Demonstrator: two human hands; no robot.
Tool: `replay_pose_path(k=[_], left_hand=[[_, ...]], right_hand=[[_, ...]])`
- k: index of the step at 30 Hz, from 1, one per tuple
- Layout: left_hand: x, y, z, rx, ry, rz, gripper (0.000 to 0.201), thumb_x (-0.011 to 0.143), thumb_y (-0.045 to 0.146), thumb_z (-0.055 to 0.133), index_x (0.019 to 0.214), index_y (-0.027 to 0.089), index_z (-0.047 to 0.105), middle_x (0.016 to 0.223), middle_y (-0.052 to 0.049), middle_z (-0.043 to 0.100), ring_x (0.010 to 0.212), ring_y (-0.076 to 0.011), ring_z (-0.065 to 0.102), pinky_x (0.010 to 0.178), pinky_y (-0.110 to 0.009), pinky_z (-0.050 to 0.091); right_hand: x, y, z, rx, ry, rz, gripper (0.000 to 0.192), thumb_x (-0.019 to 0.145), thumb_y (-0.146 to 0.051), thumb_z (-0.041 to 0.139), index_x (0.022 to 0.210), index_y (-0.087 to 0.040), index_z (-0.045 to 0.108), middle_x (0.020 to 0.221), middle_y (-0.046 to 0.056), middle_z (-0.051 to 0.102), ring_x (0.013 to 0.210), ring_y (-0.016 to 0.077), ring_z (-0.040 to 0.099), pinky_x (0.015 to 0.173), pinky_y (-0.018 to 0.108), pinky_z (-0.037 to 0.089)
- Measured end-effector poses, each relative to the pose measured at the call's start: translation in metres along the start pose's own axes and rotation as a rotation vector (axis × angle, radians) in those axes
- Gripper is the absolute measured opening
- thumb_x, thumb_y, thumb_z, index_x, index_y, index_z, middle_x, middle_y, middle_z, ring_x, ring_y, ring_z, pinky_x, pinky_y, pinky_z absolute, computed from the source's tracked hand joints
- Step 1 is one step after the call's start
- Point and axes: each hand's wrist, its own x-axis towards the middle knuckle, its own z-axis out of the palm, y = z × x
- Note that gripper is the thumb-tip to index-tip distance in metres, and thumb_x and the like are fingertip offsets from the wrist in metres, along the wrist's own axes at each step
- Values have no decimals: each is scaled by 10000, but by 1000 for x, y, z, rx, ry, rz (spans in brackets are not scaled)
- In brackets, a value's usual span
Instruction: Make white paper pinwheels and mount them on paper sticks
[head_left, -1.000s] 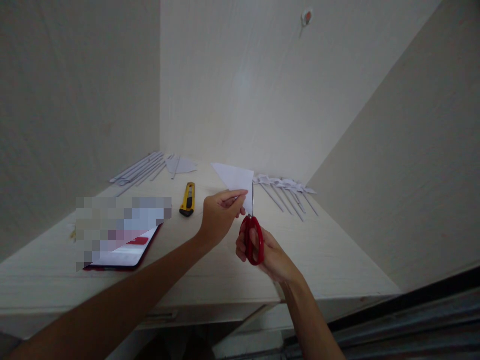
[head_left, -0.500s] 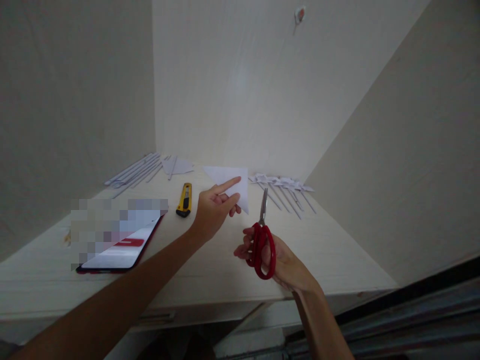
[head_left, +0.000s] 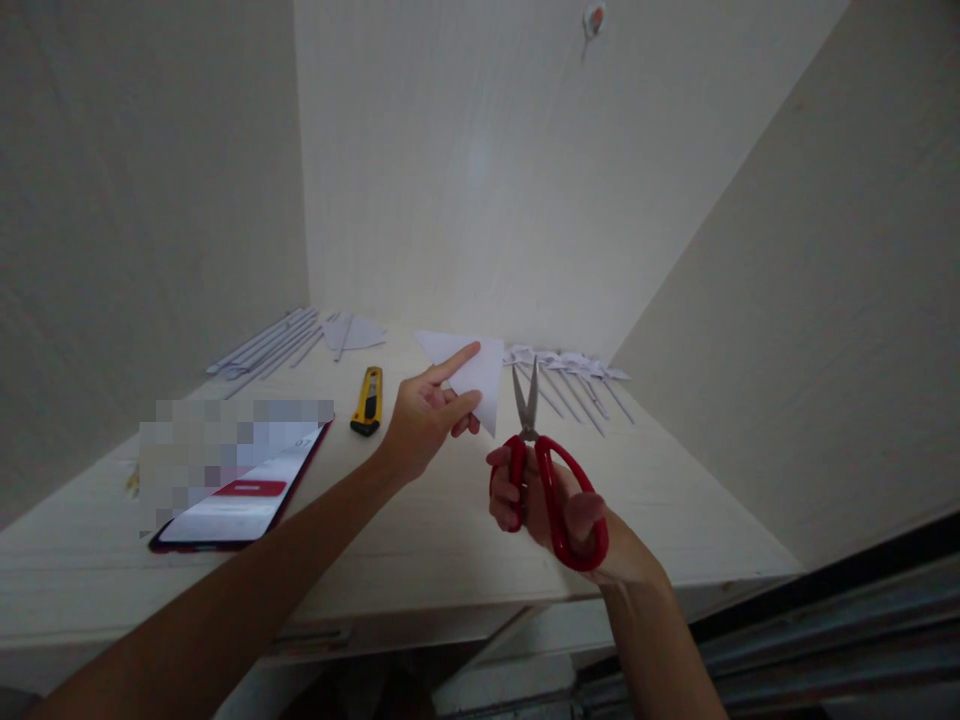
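A white triangular piece of paper [head_left: 484, 372] is pinched between the thumb and fingers of my left hand [head_left: 427, 415], above the tabletop. My right hand [head_left: 559, 510] grips red-handled scissors [head_left: 528, 430], with fingers and thumb through the two loops. Their blades are spread in a V, tips pointing away from me. The blades stand just right of the paper's edge and do not appear to touch it. Left of my left hand lies a yellow utility knife [head_left: 367, 402] on the table.
A phone or tablet [head_left: 259, 510], partly blurred out, lies at the left. Thin rolled paper sticks [head_left: 274, 345] and a cut paper piece [head_left: 360, 333] are at the back left. Several sticks with folded paper tops [head_left: 574, 365] lie at the back right. Walls enclose the pale table [head_left: 420, 560].
The scissors have gone from closed to spread, and my right thumb now shows through its loop. The paper has shifted slightly right in my left hand.
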Motion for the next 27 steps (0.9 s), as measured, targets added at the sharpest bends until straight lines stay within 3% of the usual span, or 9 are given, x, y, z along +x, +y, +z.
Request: replay_pose_path(k=[5, 13, 27], left_hand=[[-1, 2, 0, -9, -18, -12, 655, 658, 177, 655, 1280, 124, 454, 337, 94, 418, 332, -64, 410, 382, -195, 388], [-1, 6, 4, -49, 10, -21, 670, 646, 169, 655, 1279, 97, 449, 323, 107, 387, 320, -50, 381, 373, -179, 372], [-6, 3, 6, -29, -59, -65, 664, 669, 184, 659, 1292, 133, 436, 363, 86, 435, 340, -40, 353, 348, -162, 279]], right_hand=[[3, 0, 1, -51, -49, 27, 615, 656, -695, 493, 1036, -213, 454, 778, 6, 334, 666, 125, 334, 577, 278, 292], [-4, 3, 1, -40, -2, 41, 590, 635, -705, 505, 995, -240, 461, 809, 20, 361, 672, 142, 336, 584, 304, 281], [25, 0, 1, -2, 36, 15, 593, 619, -724, 496, 914, -211, 468, 743, -4, 334, 642, 117, 321, 579, 266, 310]])
